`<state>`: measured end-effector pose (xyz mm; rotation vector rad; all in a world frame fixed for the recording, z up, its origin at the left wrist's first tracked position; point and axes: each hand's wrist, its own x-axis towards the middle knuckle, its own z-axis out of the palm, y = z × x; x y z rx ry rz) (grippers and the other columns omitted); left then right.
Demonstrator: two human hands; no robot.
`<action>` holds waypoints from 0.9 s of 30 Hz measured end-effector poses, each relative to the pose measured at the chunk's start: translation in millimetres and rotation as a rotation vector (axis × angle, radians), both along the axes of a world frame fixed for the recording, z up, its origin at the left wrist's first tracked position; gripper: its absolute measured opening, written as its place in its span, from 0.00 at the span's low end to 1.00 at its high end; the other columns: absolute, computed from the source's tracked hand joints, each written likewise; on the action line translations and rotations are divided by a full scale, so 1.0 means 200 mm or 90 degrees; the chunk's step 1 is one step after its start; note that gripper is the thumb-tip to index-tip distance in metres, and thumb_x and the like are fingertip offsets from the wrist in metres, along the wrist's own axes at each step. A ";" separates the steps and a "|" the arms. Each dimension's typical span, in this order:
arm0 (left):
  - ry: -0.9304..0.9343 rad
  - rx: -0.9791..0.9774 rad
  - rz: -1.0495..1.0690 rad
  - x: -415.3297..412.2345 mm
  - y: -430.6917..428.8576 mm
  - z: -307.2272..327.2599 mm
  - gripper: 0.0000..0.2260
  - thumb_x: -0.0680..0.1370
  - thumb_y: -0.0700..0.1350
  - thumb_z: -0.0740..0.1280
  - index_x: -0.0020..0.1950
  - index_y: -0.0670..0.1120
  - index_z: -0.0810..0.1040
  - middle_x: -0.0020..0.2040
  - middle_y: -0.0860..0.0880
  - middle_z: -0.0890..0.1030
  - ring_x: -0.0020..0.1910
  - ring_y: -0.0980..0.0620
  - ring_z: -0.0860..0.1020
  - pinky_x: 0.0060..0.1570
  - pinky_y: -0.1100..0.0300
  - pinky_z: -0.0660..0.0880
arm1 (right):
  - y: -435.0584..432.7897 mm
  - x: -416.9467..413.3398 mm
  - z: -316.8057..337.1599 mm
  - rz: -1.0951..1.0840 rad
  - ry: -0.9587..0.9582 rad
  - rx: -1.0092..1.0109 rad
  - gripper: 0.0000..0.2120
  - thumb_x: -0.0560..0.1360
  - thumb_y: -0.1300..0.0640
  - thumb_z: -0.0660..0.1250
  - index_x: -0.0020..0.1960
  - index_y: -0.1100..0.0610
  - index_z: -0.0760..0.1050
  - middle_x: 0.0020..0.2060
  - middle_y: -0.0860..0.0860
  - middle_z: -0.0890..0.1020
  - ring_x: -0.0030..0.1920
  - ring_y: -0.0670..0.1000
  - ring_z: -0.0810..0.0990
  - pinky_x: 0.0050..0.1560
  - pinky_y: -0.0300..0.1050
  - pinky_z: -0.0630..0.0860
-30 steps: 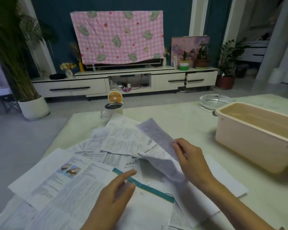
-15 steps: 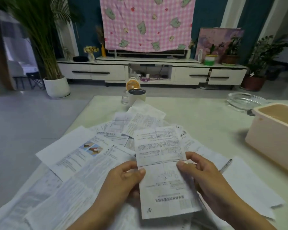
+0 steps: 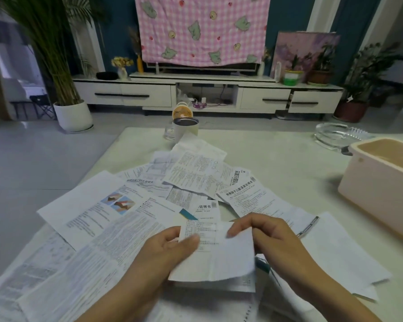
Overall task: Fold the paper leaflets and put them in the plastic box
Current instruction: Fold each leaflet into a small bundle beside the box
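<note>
The left hand (image 3: 170, 249) pinches the left edge of a small paper leaflet (image 3: 219, 254) between thumb and fingers. The right hand (image 3: 272, 242) grips its upper right edge with curled fingers. The sheet is thin, creased and white, its fine print too blurred to read. Just beyond it lies a narrow leaflet headed 说明书 (image 3: 207, 206), and to the right another reading 转移因子口服溶液说明书 (image 3: 241, 190). A large sheet with colour pictures (image 3: 118, 204) spreads to the left among loose overlapping leaflets on the pale table (image 3: 277, 163). The plastic box (image 3: 379, 189), beige, rectangular and open-topped, stands at the right, well apart. A white mug (image 3: 185, 129) sits at the far edge.
</note>
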<state>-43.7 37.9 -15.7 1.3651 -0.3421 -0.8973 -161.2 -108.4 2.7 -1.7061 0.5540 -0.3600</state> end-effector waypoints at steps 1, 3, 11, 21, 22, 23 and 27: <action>-0.028 0.019 0.007 0.00 0.00 -0.01 0.10 0.72 0.39 0.68 0.53 0.40 0.81 0.45 0.44 0.85 0.45 0.47 0.84 0.46 0.56 0.80 | -0.01 0.00 0.01 -0.005 -0.011 0.020 0.23 0.73 0.72 0.53 0.35 0.55 0.82 0.38 0.51 0.83 0.37 0.53 0.74 0.37 0.45 0.68; -0.060 0.042 0.017 -0.01 0.01 -0.01 0.08 0.74 0.37 0.67 0.53 0.41 0.79 0.44 0.43 0.85 0.44 0.45 0.84 0.48 0.52 0.79 | -0.04 0.00 0.03 -0.016 -0.048 0.101 0.17 0.72 0.68 0.55 0.39 0.58 0.82 0.40 0.54 0.83 0.37 0.53 0.76 0.37 0.45 0.71; -0.062 -0.022 0.055 -0.02 0.00 -0.02 0.10 0.72 0.41 0.67 0.52 0.42 0.80 0.45 0.41 0.85 0.46 0.42 0.83 0.53 0.48 0.77 | 0.02 -0.02 -0.01 0.108 -0.014 0.210 0.23 0.64 0.61 0.74 0.58 0.61 0.77 0.51 0.53 0.84 0.51 0.53 0.83 0.46 0.39 0.78; -0.170 -0.037 0.040 -0.09 -0.04 -0.05 0.08 0.74 0.48 0.68 0.53 0.53 0.77 0.53 0.54 0.81 0.48 0.62 0.81 0.49 0.68 0.76 | 0.12 0.00 -0.01 0.055 -0.068 0.268 0.18 0.68 0.55 0.67 0.55 0.60 0.79 0.48 0.56 0.85 0.47 0.54 0.82 0.45 0.41 0.78; -0.171 -0.059 0.014 -0.10 -0.04 -0.04 0.09 0.75 0.52 0.65 0.51 0.52 0.80 0.52 0.52 0.83 0.49 0.58 0.82 0.50 0.65 0.77 | 0.14 0.00 -0.01 0.049 -0.075 0.244 0.16 0.69 0.55 0.67 0.53 0.60 0.80 0.47 0.56 0.85 0.46 0.53 0.82 0.43 0.39 0.79; -0.160 -0.079 -0.027 -0.11 -0.04 -0.04 0.12 0.75 0.55 0.64 0.51 0.52 0.82 0.51 0.49 0.84 0.51 0.53 0.82 0.52 0.60 0.77 | 0.15 0.00 -0.02 0.042 -0.084 0.234 0.13 0.70 0.56 0.67 0.52 0.60 0.80 0.46 0.56 0.85 0.44 0.52 0.82 0.42 0.38 0.78; -0.183 -0.078 -0.097 -0.11 -0.04 -0.07 0.15 0.72 0.51 0.66 0.57 0.49 0.79 0.52 0.48 0.84 0.54 0.49 0.81 0.51 0.58 0.77 | 0.17 0.02 -0.03 0.048 -0.091 0.325 0.10 0.76 0.62 0.61 0.51 0.61 0.80 0.46 0.57 0.85 0.43 0.50 0.83 0.43 0.40 0.79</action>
